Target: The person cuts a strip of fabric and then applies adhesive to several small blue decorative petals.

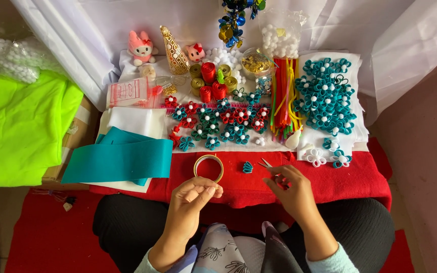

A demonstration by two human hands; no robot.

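Head view: left hand (194, 194) pinches a gold ribbon loop (209, 167); right hand (288, 189) grips mostly hidden scissors (267, 164).

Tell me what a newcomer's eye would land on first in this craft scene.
First comes the dense cluster of teal flowers with white centres at the right rear of the table, then the rows of red and teal flowers in the middle. Nearer the person, the left hand pinches a gold ribbon ring while the right hand holds small scissors over the red cloth. The neon green fabric glares at far left.
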